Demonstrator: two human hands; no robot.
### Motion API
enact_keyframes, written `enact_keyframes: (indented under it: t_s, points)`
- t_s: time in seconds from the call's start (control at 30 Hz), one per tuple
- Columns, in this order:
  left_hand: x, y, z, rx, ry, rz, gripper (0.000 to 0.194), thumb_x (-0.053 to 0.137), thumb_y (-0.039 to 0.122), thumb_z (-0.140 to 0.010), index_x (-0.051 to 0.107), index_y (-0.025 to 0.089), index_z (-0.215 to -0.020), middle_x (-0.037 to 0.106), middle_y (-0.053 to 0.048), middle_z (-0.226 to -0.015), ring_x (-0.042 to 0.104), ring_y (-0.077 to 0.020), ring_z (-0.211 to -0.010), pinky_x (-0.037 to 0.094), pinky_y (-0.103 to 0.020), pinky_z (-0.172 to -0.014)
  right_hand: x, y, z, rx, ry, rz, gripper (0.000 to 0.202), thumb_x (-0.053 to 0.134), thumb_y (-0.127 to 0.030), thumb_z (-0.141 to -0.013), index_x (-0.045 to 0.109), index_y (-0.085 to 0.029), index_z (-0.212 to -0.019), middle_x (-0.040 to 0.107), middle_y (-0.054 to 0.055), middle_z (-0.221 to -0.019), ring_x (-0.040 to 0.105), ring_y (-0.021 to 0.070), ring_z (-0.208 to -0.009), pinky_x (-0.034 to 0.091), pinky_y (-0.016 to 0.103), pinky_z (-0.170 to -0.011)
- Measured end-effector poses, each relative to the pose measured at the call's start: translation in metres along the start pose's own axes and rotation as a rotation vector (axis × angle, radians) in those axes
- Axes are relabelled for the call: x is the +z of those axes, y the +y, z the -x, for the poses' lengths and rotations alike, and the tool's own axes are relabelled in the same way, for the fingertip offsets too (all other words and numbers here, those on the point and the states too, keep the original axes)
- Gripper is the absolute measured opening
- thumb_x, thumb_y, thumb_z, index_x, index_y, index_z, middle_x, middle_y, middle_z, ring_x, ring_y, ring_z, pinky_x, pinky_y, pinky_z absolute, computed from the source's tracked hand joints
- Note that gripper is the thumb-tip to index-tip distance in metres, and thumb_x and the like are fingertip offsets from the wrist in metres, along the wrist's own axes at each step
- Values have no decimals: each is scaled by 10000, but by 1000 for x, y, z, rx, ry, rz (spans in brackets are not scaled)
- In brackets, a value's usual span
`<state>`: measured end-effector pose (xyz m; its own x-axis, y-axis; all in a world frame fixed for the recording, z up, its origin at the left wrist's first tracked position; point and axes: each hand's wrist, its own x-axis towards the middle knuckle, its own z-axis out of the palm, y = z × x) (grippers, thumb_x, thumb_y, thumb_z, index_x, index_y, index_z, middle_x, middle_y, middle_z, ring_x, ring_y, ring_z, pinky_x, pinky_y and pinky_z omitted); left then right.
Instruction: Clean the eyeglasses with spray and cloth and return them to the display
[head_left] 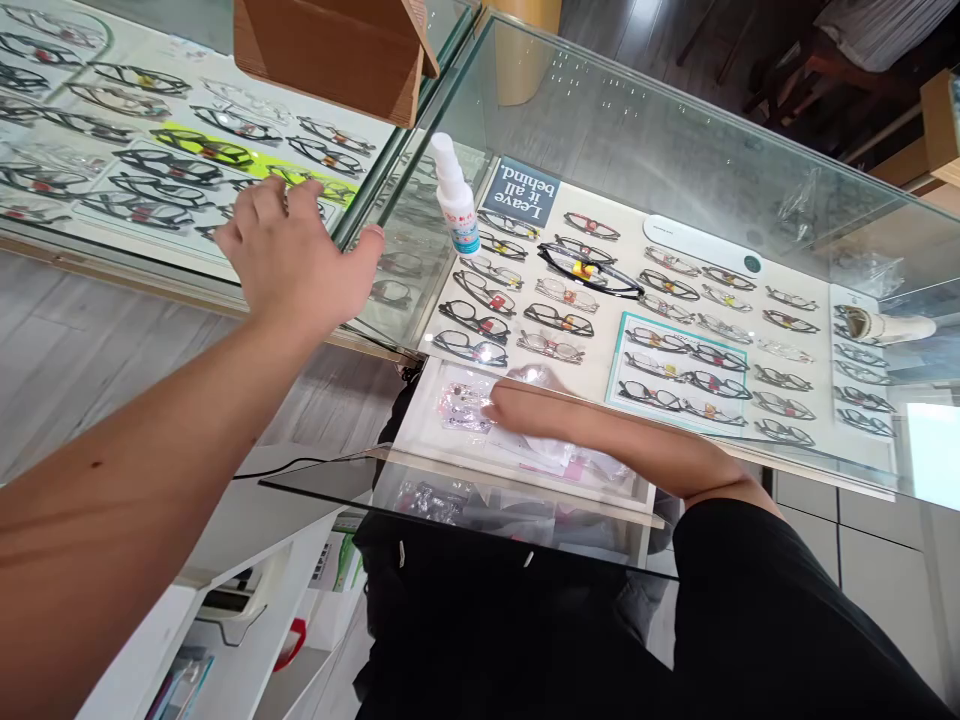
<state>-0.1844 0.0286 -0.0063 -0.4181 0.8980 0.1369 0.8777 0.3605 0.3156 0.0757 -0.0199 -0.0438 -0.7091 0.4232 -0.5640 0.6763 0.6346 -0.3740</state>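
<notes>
My left hand (300, 250) rests on the glass counter top at the left, fingers spread and nothing in it. My right hand (517, 408) is in a pulled-out white drawer (412, 430), beside small clear plastic packets (463, 404); its fingers are blurred and partly hidden, so any hold cannot be made out. A white spray bottle (456, 200) with a blue and red label is upright on the glass between the two display cases. Right of it, black-framed glasses (589, 270) appear to lie on the glass above the displayed frames.
Rows of eyeglasses (559, 320) fill the cases under glass. A brown wooden box (330, 50) stands at the upper left. A loose-looking glass panel (480, 520) crosses in front of the drawer. Open white shelves (300, 590) are below, and a white case (697, 243) lies among the frames.
</notes>
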Motion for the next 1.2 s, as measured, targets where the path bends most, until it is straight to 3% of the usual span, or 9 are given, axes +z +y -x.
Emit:
enact_keyframes:
  t_s: [0.13,0.3,0.43,0.5,0.6,0.73,0.93,1.07,1.2]
  points:
    - [2,-2,-1,6,5,26,844,510,663,-950,537,161,-1628,404,-211,-1769,308,-409,-1663,204,-650,-1331,12,-52,26,-228,-77,-87,583,409,-552,-1158,771,-198,-868,823,105,-917,771,266,-907,519,351,-778]
    - [2,-3,-2,20,-3,89,852,504,662,-940,541,134,-1607,380,-231,-1773,273,-428,-1664,155,-661,-1319,-7,-76,72,-208,-54,-108,616,337,-549,-1187,774,-211,-912,821,109,-923,764,264,-930,483,350,-792]
    - [2,-3,-2,34,-3,149,897,506,682,-907,551,99,-1587,371,-248,-1773,260,-447,-1655,122,-671,-1309,-52,-63,108,95,143,13,582,333,-578,-1178,787,-218,-1127,794,134,-957,729,306,-935,451,376,-784]
    - [4,-3,-2,32,0,145,933,483,702,-884,546,94,-1589,382,-239,-1768,268,-426,-1652,134,-662,-1309,-73,-42,118,325,375,95,615,282,-562,-1183,780,-206,-1231,773,164,-1063,699,341,-1020,454,405,-843]
    - [6,-4,-4,32,-2,152,978,465,724,-859,531,83,-1596,383,-224,-1770,261,-393,-1657,135,-642,-1314,-90,-1,120,418,684,256,623,298,-524,-1182,778,-148,-1312,714,226,-1313,569,422,-1275,441,507,-1000]
    - [4,-3,-5,40,-13,119,964,441,727,-902,512,75,-1607,381,-223,-1771,272,-399,-1649,161,-642,-1311,-87,37,105,408,662,314,532,385,-432,-1167,790,-135,-1342,673,207,-1484,514,418,-1339,425,556,-1086]
    - [-1,0,0,36,-40,45,854,436,659,-991,474,94,-1631,367,-184,-1785,266,-389,-1647,182,-607,-1324,-80,46,91,402,689,302,533,407,-429,-1150,771,-121,-1390,694,212,-1465,535,431,-1310,426,608,-1102]
    - [0,0,0,48,-40,48,826,439,639,-1010,470,86,-1623,365,-182,-1781,268,-391,-1642,180,-621,-1315,-77,29,112,330,721,288,539,423,-464,-1142,772,-138,-1393,695,209,-1449,541,441,-1297,438,627,-1088]
    - [2,-1,0,37,-41,33,790,432,630,-1030,461,112,-1626,354,-142,-1792,256,-364,-1643,169,-610,-1330,-63,-17,153,90,630,183,500,451,-483,-1146,756,-201,-1424,710,165,-1441,584,401,-1310,460,596,-1117]
